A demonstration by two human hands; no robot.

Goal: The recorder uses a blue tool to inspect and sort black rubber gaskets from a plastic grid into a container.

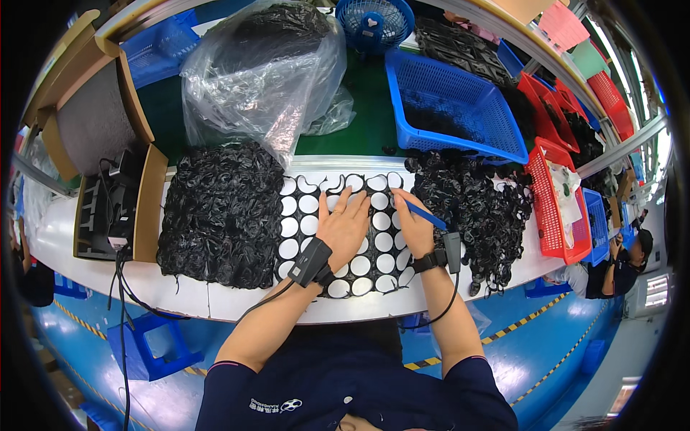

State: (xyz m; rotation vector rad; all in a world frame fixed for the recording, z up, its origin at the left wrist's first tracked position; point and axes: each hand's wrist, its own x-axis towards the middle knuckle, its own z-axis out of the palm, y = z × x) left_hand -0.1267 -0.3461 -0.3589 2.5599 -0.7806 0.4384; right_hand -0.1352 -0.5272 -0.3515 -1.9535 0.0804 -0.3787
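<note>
A black sheet full of round holes (308, 224) lies on the white table, and the white shows through its circles. My left hand (343, 228) rests flat on this sheet with its fingers stretched out. Close by on the right, my right hand (415, 228) is closed around a slim blue tool (425, 214), perhaps a pen or a blade handle. Its tip is hidden by the fingers, near the sheet's upper right part. To the left is a thick stack of similar black sheets (219, 215). A loose heap of black pieces (467, 208) lies to the right.
An open cardboard box (151, 205) with cabled devices stands at left. Behind the table are a clear plastic bag (251, 93) of black material, a blue fan (370, 25) and a blue basket (460, 136). Red baskets (550, 205) stand at right. Another person (625, 262) is at far right.
</note>
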